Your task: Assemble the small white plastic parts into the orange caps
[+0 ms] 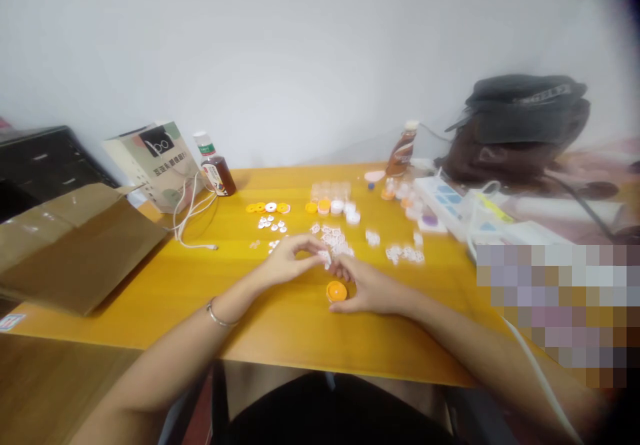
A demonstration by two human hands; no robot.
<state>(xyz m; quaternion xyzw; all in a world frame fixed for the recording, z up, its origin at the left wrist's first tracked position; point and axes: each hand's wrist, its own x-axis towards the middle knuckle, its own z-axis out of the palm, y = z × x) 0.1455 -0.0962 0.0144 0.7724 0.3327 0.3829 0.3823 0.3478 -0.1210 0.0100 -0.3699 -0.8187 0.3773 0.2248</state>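
Observation:
My left hand (295,258) is closed in a pinch on a small white plastic piece (326,259) with reddish marks, just above the table. From the right, my right hand (367,285) curls round an orange round cap (337,292), its thumb along the near side and its bent fingers beside the far rim. The cap's hollow side faces up, with a pale spot in its middle. Right behind both hands lies a heap of similar white pieces (336,237). Small silvery round pieces (273,224) are left of the heap, partly covered lower down by my left hand.
Orange and white rings (270,208) and round caps (324,206) stand in rows farther back. Two brown-liquid bottles (219,173) (401,152), a white cable (187,215), a cardboard box (75,245), a power strip (445,205) and a dark bag (520,125) surround the work area.

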